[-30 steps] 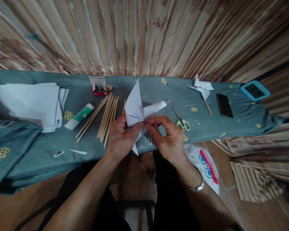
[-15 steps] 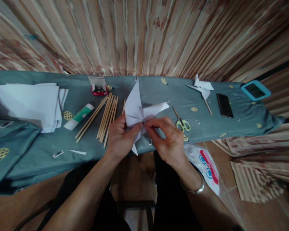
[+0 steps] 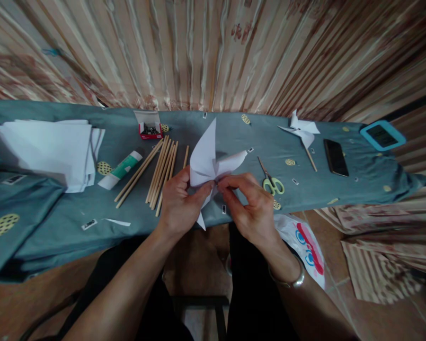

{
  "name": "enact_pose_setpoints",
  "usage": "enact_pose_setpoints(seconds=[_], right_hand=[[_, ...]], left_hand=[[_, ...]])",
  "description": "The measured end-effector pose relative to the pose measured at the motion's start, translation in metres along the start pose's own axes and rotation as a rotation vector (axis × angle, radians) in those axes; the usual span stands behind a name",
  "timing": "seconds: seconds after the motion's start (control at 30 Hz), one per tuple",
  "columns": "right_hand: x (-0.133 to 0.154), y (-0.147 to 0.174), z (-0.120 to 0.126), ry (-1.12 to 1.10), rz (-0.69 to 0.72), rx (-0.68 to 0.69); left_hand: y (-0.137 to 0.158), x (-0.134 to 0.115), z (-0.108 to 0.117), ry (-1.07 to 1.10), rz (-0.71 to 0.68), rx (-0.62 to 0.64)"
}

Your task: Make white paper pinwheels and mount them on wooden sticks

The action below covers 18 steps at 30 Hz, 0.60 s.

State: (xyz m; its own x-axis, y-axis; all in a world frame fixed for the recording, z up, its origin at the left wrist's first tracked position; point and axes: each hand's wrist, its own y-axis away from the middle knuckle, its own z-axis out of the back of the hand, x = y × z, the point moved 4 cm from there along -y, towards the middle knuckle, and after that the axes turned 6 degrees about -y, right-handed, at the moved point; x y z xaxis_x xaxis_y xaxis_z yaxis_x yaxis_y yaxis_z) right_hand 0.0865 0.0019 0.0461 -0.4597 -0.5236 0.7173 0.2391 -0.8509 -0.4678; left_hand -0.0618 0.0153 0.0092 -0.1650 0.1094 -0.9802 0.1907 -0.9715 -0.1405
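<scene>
A white paper pinwheel [image 3: 203,158] with curled blades is held up over the front of the table. My left hand [image 3: 179,201] is closed on its left side, the thumb pressing near the centre. At the centre, my right hand [image 3: 250,203] pinches with thumb and forefinger; whether a small pin sits between the fingertips is hidden. Left of the hands lie several wooden sticks [image 3: 162,173], with one more stick [image 3: 186,156] partly behind the pinwheel. Green-handled scissors [image 3: 272,184] rest just right of my right hand.
On the left are a stack of white paper [image 3: 46,147], a glue stick [image 3: 120,169] and a red box of metal pins [image 3: 150,131]. Toward the right lie a pinwheel on a stick [image 3: 303,131], a phone [image 3: 335,157] and a blue-framed device [image 3: 383,135]. A plastic bag [image 3: 301,241] sits below the table edge.
The view has shifted slightly, so the table's things appear a little further right. Both hands keep nearly the same hold on the pinwheel.
</scene>
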Motion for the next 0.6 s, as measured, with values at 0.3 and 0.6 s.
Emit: enact_pose_setpoints(seconds=[0.3,0.6], right_hand=[[-0.007,0.0,0.0,-0.078,-0.073,-0.004],[-0.013,-0.002,0.0,-0.19,-0.198,-0.03]], left_hand=[[0.0,0.001,0.002,-0.09,-0.023,0.024],[0.0,0.0,0.0,-0.091,-0.02,0.042]])
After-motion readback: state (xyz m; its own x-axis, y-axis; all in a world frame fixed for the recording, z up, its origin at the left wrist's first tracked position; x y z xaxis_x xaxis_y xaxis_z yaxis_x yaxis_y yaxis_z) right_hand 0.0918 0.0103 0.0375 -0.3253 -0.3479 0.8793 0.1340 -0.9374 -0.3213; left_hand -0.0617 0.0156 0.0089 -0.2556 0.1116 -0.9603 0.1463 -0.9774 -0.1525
